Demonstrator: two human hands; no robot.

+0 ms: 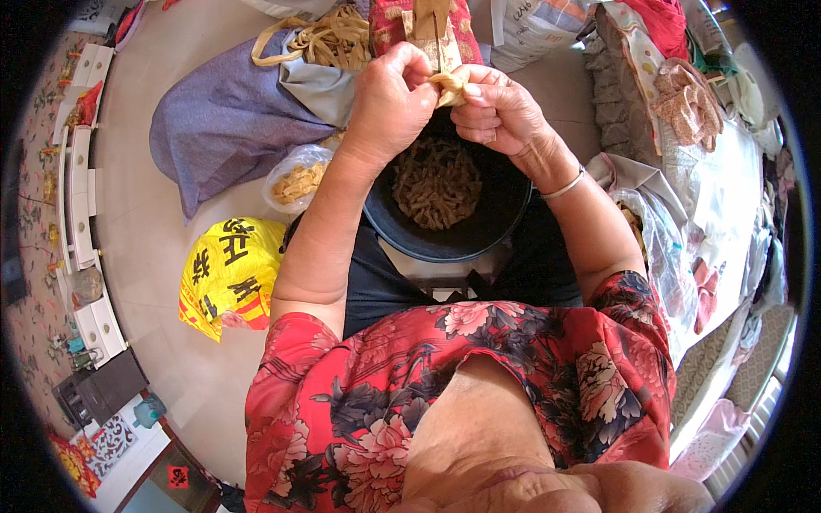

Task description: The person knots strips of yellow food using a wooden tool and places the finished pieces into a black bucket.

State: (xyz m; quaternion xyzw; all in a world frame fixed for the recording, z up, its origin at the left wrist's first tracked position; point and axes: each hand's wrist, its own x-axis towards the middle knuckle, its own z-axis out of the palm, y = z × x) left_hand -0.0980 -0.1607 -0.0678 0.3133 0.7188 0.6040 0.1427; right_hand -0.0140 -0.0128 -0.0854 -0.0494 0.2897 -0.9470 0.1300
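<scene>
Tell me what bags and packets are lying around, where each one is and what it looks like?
Yellow plastic bag: on the floor at the person's left, crumpled, with black and red print.
Clear plastic bag: beside the dark basin, rounded, holding pale strips.
White sack: top of the picture, past the hands, white with coloured print.
Clear bag: at the person's right, crinkled, see-through.

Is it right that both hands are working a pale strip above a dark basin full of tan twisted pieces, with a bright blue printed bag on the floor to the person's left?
Nearly. The head view shows the left hand and right hand pinching the pale strip above the dark basin of tan twisted pieces, but the printed bag on the floor to the person's left is bright yellow, not blue.
</scene>
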